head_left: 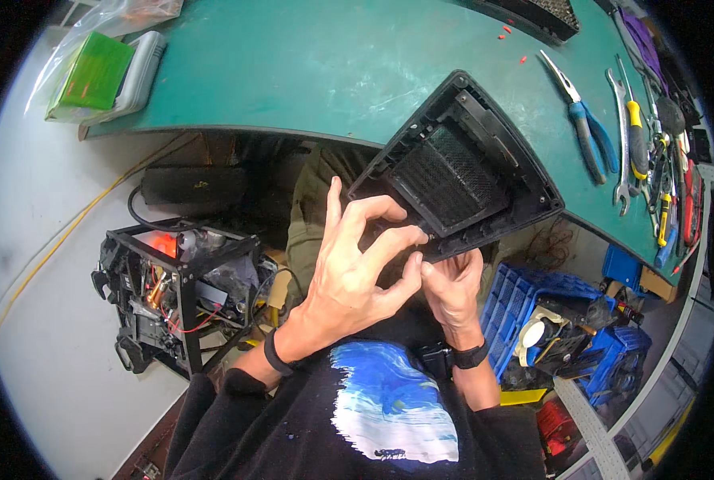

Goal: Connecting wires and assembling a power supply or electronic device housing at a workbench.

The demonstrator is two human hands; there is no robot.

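A black plastic cover (525, 144) with a mesh grille (453, 176) in its middle is tilted over the table's front edge, inner side up. My right hand (453, 292) grips its near edge, thumb on the near side and the other fingers partly hidden. My left hand (353, 264) is at the same edge, just left of the right thumb. Its index finger and thumb are bent towards each other near a tiny bright spot; what they pinch, if anything, is too small to make out. One left finger sticks up.
On the green table (309, 64) lie long-nose pliers (585, 120), a wrench (619, 120), a yellow screwdriver (635, 136) and several other tools. Small red bits (523, 59) lie farther back. A black frame of parts (185, 280) stands lower left, blue crates (525, 312) lower right.
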